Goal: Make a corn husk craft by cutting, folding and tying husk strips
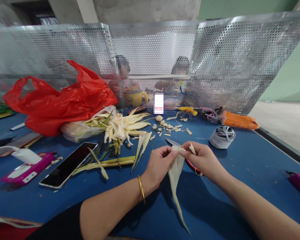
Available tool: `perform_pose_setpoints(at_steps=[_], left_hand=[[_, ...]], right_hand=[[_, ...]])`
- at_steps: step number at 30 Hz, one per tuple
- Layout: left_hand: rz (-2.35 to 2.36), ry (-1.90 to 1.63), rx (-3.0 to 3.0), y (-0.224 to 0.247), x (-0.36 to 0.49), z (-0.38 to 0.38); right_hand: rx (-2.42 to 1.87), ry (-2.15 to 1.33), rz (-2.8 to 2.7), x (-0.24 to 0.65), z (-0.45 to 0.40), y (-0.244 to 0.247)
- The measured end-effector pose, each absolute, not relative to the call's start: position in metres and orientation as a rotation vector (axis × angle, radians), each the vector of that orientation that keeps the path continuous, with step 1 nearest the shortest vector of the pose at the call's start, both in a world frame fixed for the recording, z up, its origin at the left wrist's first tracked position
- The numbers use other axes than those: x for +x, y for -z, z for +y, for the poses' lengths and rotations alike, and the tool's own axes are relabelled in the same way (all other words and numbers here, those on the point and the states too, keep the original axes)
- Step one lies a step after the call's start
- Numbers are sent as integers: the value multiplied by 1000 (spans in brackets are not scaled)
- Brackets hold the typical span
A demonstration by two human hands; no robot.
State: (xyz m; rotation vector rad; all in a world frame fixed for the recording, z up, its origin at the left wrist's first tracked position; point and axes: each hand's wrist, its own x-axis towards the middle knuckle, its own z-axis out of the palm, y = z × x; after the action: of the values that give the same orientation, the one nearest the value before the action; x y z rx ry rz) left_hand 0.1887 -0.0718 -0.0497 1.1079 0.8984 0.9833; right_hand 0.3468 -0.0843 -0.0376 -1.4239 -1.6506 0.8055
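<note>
A pale corn husk (175,173) hangs from my two hands, its long thin tip pointing down toward the near table edge. My left hand (158,162) pinches the husk's upper end between thumb and fingers. Close beside it, my right hand (202,159) pinches the same top edge, and a small scrap of husk (192,149) sticks up by its fingers. Under the hands lie red-handled scissors (193,167), partly hidden, with their blades showing behind the fingertips.
Corn husks (126,128) are heaped left of centre by a red plastic bag (65,103). Husk scraps (167,126) lie behind my hands. A ball of grey string (222,136) and an orange packet (240,120) sit right. Left is a phone (68,165). A perforated metal screen (150,43) stands behind.
</note>
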Motion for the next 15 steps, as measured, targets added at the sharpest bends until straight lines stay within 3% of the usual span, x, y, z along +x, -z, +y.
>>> perform_pose_setpoints(at_steps=[5, 15], left_hand=[[895, -1000, 1079, 52, 191, -71], [1133, -1148, 818, 63, 182, -44]], right_hand=[[-1442, -755, -1588, 344, -88, 38], [-1031, -103, -1612, 350, -114, 17]])
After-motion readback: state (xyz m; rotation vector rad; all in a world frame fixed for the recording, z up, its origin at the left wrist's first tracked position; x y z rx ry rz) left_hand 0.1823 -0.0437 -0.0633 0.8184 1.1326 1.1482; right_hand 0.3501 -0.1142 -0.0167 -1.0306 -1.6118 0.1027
